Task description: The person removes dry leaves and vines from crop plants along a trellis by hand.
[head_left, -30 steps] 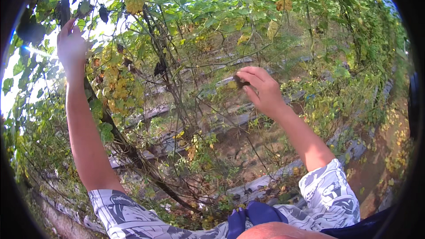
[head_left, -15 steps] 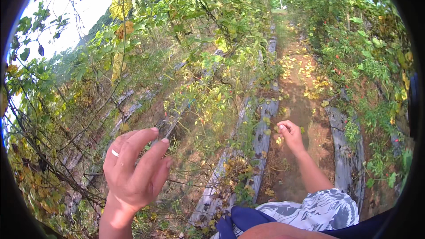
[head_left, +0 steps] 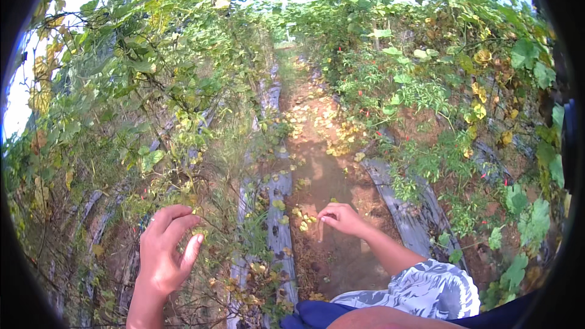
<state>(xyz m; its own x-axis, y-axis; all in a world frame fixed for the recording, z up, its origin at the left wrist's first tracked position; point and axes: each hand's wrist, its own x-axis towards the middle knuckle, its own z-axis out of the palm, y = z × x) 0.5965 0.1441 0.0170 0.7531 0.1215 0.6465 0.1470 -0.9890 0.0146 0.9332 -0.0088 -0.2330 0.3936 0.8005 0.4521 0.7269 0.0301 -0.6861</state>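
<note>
My left hand (head_left: pixel 164 250) is raised among vine stems at the lower left, its fingers curved and its thumb held apart from them. Nothing shows in its grip. Leafy stems (head_left: pixel 201 198) lie just beyond its fingertips. Over the dirt path, my right hand (head_left: pixel 342 218) is closed, thumb and fingers brought together in a pinch. What it may hold is too small to make out. A few yellow leaves (head_left: pixel 303 220) appear just left of its fingertips; whether they touch the hand I cannot tell.
Dense climbing vines (head_left: pixel 122 67) rise on the left. Grey plastic mulch strips (head_left: pixel 280 207) flank the dirt path (head_left: pixel 314 173), which is strewn with fallen yellow leaves (head_left: pixel 338 137). Green plants with small red pods (head_left: pixel 420 100) grow on the right beside another mulch strip (head_left: pixel 390 192).
The view has swung right, so the path sits nearer the middle. My right hand appears lower and farther left. My left hand appears slightly lower, with its thumb now plainly visible.
</note>
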